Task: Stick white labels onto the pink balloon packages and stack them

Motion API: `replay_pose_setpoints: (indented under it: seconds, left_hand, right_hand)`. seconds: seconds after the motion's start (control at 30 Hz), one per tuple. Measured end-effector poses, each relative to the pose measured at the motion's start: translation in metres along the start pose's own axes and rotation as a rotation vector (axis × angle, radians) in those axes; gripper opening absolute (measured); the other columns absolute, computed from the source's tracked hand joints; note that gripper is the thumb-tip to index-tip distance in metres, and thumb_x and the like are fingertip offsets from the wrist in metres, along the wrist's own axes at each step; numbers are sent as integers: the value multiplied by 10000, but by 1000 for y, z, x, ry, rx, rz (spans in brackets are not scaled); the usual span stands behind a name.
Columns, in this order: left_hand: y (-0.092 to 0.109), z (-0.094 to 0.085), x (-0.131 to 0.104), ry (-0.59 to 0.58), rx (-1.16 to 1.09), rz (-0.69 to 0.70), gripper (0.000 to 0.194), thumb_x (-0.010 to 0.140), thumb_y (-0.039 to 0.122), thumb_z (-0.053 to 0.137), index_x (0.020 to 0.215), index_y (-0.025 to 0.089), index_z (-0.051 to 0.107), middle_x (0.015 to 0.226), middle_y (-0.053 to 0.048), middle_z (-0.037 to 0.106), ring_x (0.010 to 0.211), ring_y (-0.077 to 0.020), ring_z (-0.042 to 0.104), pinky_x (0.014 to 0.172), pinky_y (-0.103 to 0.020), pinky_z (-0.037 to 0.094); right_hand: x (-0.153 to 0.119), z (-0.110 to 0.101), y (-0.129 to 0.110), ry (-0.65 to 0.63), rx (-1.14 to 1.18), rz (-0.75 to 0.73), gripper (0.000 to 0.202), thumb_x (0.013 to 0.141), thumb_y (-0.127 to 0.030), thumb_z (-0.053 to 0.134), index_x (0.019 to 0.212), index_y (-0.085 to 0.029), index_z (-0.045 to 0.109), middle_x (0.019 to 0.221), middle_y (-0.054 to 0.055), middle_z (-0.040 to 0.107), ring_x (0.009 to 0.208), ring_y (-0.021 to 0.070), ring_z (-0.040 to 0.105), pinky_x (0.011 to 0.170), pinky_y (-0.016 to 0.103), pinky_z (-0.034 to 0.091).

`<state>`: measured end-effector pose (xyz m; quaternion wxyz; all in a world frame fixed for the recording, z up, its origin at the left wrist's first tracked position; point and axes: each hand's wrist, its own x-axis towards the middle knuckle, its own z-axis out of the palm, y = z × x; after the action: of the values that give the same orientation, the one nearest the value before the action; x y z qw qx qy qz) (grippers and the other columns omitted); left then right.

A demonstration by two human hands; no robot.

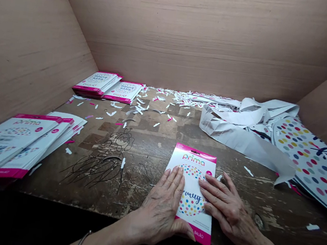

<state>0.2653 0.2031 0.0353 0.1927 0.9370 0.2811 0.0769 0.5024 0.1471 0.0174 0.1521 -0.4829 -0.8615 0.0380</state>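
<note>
A white and pink balloon packet (pixel 189 218) printed "prima" and "BALÃO" lies face up at the front edge of the table, its lower end reaching the edge. My left hand (pixel 161 206) rests on its left side, fingers stretched flat over the front and thumb across the lower pink band. On the right side, my right hand (pixel 227 209) touches the packet with spread, outstretched fingers. Part of the printed polka-dot design is hidden under the fingers.
Packets (pixel 22 144) are stacked at the left, with more packet stacks (pixel 96 81) at the back left. Polka-dot balloons (pixel 306 157) and a crumpled white strip (pixel 239 140) lie at the right. Paper scraps (pixel 196 100) litter the table (pixel 82 188); wooden panels (pixel 193 34) enclose it.
</note>
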Motion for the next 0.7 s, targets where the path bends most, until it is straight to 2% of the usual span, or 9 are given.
replay_pose_setpoints:
  seconds: [0.07,0.3,0.47,0.6,0.7]
  left_hand:
    - [1,0,0,-12,32,-6,1046,677,774,318,1367,6,152,1432,-236,70,1320,-313,-5,1086,-472,117]
    - [3,-3,2,-65,86,-52,919,777,706,281,1383,36,109,1450,-203,41,1322,-287,-30,1097,-436,94]
    - [3,0,1,-64,103,-32,1014,711,758,298,1381,24,99,1446,-215,42,1324,-292,-28,1098,-437,88]
    - [2,0,4,-67,94,-46,1011,712,761,286,1379,21,116,1443,-216,47,1322,-299,-24,1095,-448,103]
    - [2,-2,7,-92,114,-17,1021,709,766,288,1370,1,145,1434,-232,89,1319,-317,0,1087,-463,133]
  right_hand:
    - [-2,2,1,-23,-15,-13,458,884,-269,467,1331,-228,375,1315,60,469,1277,254,322,1061,560,105]
    - [0,3,3,-35,-30,-33,500,889,-280,461,1363,-224,312,1336,39,439,1301,246,275,1077,528,50]
    - [0,4,3,-24,-20,-41,479,893,-277,455,1352,-215,335,1334,37,441,1307,242,261,1076,520,41]
    - [0,6,5,-39,22,-40,487,892,-274,456,1357,-213,324,1332,55,443,1307,253,260,1060,545,80]
    - [4,3,1,-35,68,5,434,896,-270,446,1323,-211,388,1315,55,469,1296,252,283,1058,542,92]
